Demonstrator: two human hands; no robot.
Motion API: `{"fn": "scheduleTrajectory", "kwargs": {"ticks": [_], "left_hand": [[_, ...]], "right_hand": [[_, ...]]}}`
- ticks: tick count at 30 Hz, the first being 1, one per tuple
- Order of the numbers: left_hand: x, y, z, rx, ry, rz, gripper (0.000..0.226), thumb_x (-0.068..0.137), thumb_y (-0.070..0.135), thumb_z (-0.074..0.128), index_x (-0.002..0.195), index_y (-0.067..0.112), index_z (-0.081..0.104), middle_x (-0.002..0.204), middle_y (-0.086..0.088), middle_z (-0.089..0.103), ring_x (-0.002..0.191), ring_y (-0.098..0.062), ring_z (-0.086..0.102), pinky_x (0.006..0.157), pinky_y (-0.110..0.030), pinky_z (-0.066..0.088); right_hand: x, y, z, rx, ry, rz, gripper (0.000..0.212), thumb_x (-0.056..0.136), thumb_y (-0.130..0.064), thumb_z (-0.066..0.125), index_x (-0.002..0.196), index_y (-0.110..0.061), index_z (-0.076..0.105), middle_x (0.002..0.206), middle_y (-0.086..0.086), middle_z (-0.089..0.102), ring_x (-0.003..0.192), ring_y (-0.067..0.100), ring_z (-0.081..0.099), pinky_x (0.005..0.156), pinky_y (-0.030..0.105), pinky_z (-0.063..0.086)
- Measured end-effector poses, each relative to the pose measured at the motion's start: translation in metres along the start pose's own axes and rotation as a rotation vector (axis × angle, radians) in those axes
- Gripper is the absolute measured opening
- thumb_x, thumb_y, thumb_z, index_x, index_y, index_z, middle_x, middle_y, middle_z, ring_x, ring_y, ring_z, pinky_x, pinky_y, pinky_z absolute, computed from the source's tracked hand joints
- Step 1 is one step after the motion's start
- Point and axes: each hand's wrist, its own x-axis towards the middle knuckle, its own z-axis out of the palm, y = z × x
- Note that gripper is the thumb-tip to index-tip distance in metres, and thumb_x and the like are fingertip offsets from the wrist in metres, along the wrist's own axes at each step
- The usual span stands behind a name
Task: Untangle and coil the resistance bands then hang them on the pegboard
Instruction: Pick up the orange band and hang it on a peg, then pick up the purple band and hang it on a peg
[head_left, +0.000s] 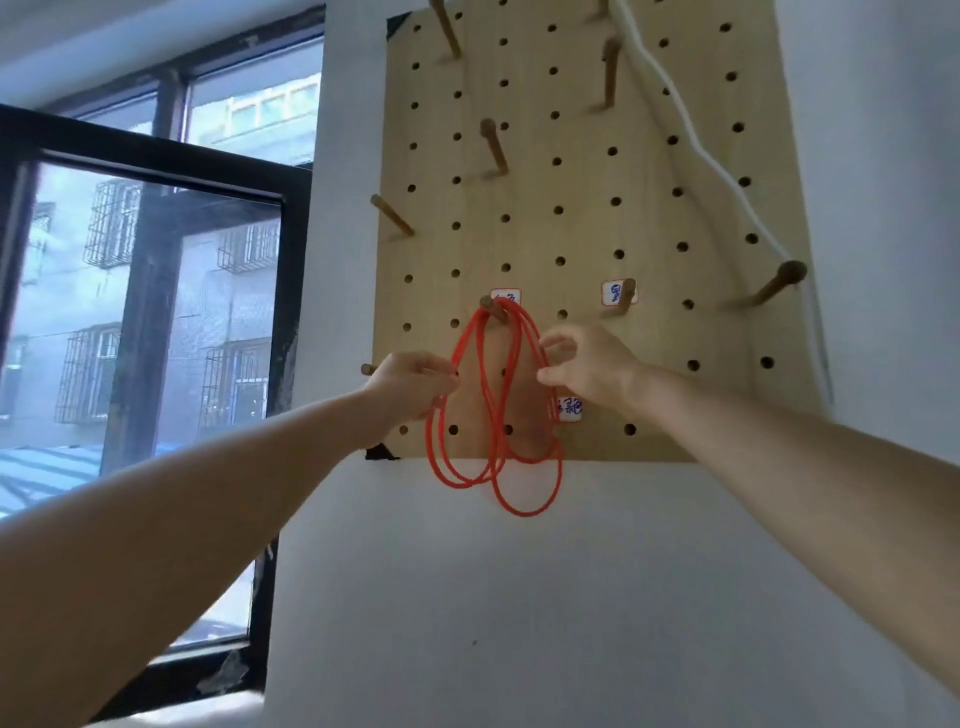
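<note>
You're facing a plain white wall (519, 597), evenly lit, with one small dark speck (474, 643) low down. To your left stands a window (171, 98) with a black frame (291, 312). One sash (156, 322) looks swung inward, though the wide lens makes that hard to be sure of. Through the glass you see pale apartment buildings (249, 114) with barred grilles (111, 223) over their windows. Cool daylight comes from that side, and the paint looks chipped along the frame's lower edge.
</note>
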Motion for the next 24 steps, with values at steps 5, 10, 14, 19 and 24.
{"fn": "scheduleTrajectory", "kwargs": {"ticks": [5,10,14,19,24], "left_hand": [[-0.051,0.017,-0.016,0.117,-0.152,0.015,0.007,0.094,0.019,0.069,0.097,0.017,0.075,0.097,-0.004,0.077,0.088,-0.02,0.074,0.075,-0.027,0.061],[-0.118,0.014,-0.013,0.162,-0.272,0.03,0.01,0.094,0.019,0.069,0.101,0.018,0.075,0.09,0.0,0.079,0.081,-0.015,0.075,0.071,-0.022,0.059],[-0.179,-0.01,0.0,0.134,-0.302,0.007,0.012,0.095,0.017,0.067,0.104,0.017,0.075,0.09,0.002,0.079,0.079,-0.011,0.074,0.071,-0.021,0.055],[-0.266,-0.063,0.026,0.094,-0.365,-0.023,0.014,0.095,0.016,0.067,0.108,0.016,0.074,0.088,0.001,0.078,0.081,-0.014,0.075,0.074,-0.025,0.06],[-0.344,-0.132,0.06,0.068,-0.428,-0.165,0.015,0.094,0.014,0.068,0.103,0.025,0.073,0.086,0.006,0.078,0.078,-0.011,0.074,0.074,-0.026,0.056]], "right_hand": [[-0.044,-0.011,-0.017,-0.146,-0.062,-0.098,0.031,0.09,-0.021,0.074,0.12,-0.019,0.067,0.112,0.0,0.064,0.105,0.016,0.062,0.087,0.029,0.052],[-0.102,-0.022,-0.014,-0.194,-0.121,-0.138,0.012,0.089,-0.023,0.073,0.101,-0.023,0.072,0.096,-0.002,0.07,0.09,0.013,0.067,0.078,0.028,0.055],[-0.164,-0.018,0.005,-0.242,-0.212,-0.154,0.016,0.09,-0.022,0.072,0.105,-0.018,0.072,0.091,-0.003,0.071,0.084,0.01,0.067,0.076,0.025,0.054],[-0.253,0.006,0.043,-0.193,-0.361,-0.087,0.018,0.09,-0.024,0.073,0.108,-0.019,0.073,0.087,-0.012,0.068,0.083,0.004,0.067,0.077,0.022,0.054],[-0.337,0.048,0.093,-0.14,-0.529,0.043,0.018,0.09,-0.026,0.073,0.107,-0.021,0.073,0.088,-0.009,0.071,0.083,0.007,0.068,0.08,0.025,0.054]]}}
